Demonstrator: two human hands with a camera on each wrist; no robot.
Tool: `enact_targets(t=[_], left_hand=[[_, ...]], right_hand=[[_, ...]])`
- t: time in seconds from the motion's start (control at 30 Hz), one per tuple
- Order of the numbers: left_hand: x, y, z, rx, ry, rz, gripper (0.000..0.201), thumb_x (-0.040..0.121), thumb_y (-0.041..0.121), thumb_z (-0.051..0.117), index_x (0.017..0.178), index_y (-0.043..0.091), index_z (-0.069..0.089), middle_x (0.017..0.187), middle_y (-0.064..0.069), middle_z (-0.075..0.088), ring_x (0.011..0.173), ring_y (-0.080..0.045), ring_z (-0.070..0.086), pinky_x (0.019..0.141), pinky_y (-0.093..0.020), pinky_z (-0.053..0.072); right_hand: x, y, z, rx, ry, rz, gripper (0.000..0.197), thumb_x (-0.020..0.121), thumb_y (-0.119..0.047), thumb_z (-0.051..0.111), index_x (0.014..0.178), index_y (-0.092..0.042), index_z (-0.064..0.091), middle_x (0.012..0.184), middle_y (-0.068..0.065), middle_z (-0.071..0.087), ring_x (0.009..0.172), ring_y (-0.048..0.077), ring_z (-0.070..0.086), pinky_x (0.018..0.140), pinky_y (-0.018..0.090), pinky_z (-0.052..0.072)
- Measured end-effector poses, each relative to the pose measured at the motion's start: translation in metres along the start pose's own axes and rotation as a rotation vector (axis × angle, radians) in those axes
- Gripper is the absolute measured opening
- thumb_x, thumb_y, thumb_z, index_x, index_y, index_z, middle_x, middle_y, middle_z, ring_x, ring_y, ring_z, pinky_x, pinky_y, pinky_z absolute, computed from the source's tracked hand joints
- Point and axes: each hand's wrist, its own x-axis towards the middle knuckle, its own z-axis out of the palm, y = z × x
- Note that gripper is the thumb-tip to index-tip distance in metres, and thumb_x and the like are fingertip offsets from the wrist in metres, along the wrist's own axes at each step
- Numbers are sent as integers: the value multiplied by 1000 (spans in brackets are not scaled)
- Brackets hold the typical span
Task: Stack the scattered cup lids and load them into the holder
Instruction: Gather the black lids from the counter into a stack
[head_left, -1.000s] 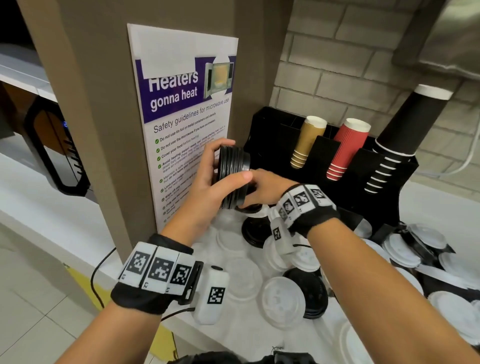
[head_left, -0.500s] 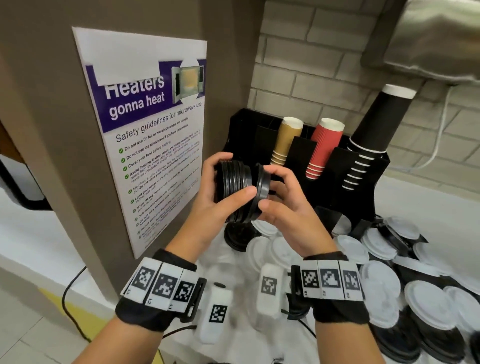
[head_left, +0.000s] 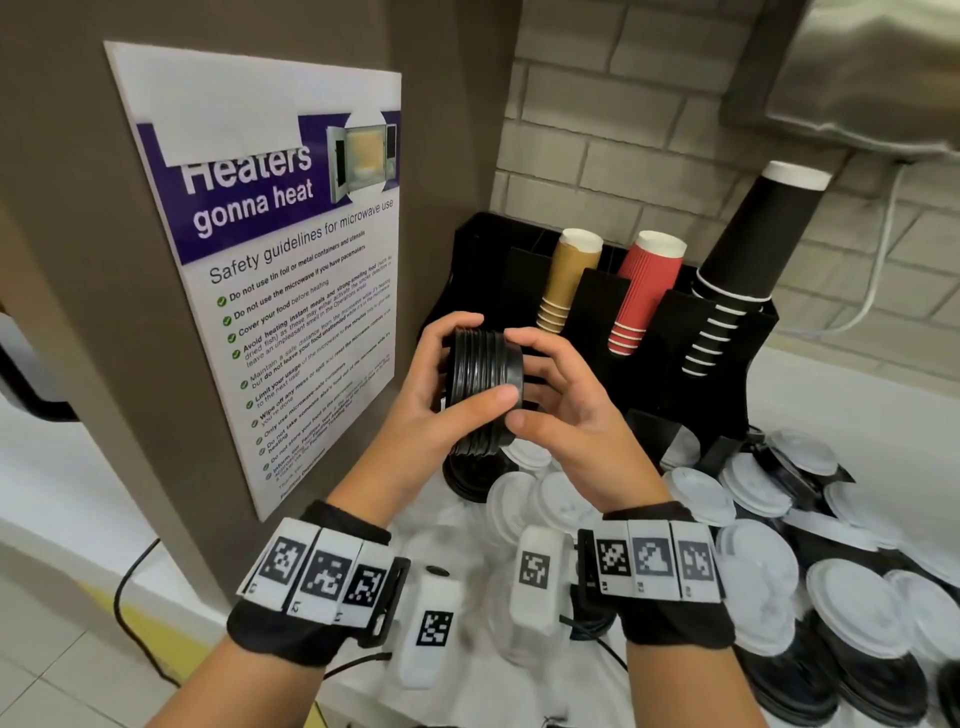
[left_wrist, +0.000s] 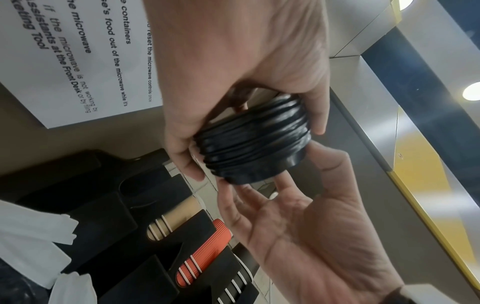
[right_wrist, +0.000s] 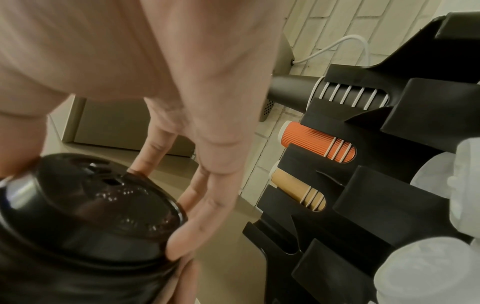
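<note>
A stack of several black cup lids (head_left: 483, 384) lies on its side in the air in front of the black holder (head_left: 483, 234). My left hand (head_left: 470, 358) grips the stack around its rim, thumb below and fingers over the top. My right hand (head_left: 524, 382) is at the stack's right end; its nearly straight fingers (right_wrist: 202, 205) touch the outermost lid (right_wrist: 91, 205). The left wrist view shows the same stack (left_wrist: 252, 144) with the right palm open under it. Scattered white lids (head_left: 753, 582) and black lids (head_left: 857, 675) cover the counter below and to the right.
The holder carries tan cups (head_left: 566, 280), red cups (head_left: 644, 291) and black cups (head_left: 748, 249) in slanted slots. A brown cabinet side with a microwave poster (head_left: 291, 270) stands close on the left. A brick wall and a steel dispenser (head_left: 872, 78) are behind.
The single black lid that my right hand held beside the stack now sits flush on the stack's end. Both hands have stayed at about the same height in front of the holder.
</note>
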Motion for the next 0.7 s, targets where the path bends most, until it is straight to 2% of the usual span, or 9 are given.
enact_targets(t=[0.2,0.3,0.37,0.43,0.5,0.53,0.6,0.63,0.7], left_hand=[[0,-4,-4,40,37,2,64,68,37,75,126,38,49,113,8,58,103,-13,59,81,-31,51],[3,0,-11,54,115,43,60,66,36,75,121,39,52,112,13,57,101,-9,59,81,-28,50],[7,4,-19,2,172,56,59,66,32,76,119,39,53,108,11,57,90,-7,62,70,-27,53],[8,7,-25,-44,195,53,59,66,28,77,119,38,52,109,2,56,86,-11,64,65,-31,54],[8,9,-27,-42,194,49,60,66,29,77,120,38,51,111,0,55,88,-14,64,66,-33,54],[7,10,-26,-31,192,47,61,66,30,77,120,38,51,112,1,55,90,-14,64,66,-34,54],[6,12,-24,-6,189,53,61,65,31,78,120,39,52,111,5,56,92,-13,64,68,-35,54],[5,13,-24,1,186,55,61,65,32,78,120,39,52,111,5,55,92,-12,64,68,-34,55],[3,15,-26,-1,181,55,61,65,32,77,120,38,52,112,4,53,90,-9,64,68,-31,55]], right_hand=[[3,2,0,12,-53,1,60,74,-28,72,129,-37,51,124,7,58,115,26,59,96,52,49],[15,-2,-9,-19,-50,42,56,80,-27,70,131,-40,50,125,5,58,114,18,60,93,36,53],[32,-3,-14,-285,-59,51,45,87,-18,66,128,-30,54,123,-2,59,111,9,58,93,27,49],[53,4,-9,-675,-257,52,39,87,-14,67,125,-18,59,121,-3,59,111,12,56,94,21,44],[68,19,10,-1073,-568,96,44,86,-24,68,127,-16,58,127,1,57,116,19,53,93,25,42],[72,28,20,-1252,-710,109,49,85,-31,67,131,-18,56,131,2,55,120,22,50,95,30,42],[77,50,37,-1528,-921,115,58,85,-41,64,138,-24,49,135,3,49,123,25,44,94,37,41],[77,60,44,-1639,-977,113,60,84,-44,64,138,-26,47,135,4,48,123,26,43,92,39,41],[77,75,52,-1804,-982,83,60,81,-48,63,134,-25,49,132,5,46,122,28,43,83,40,40]])
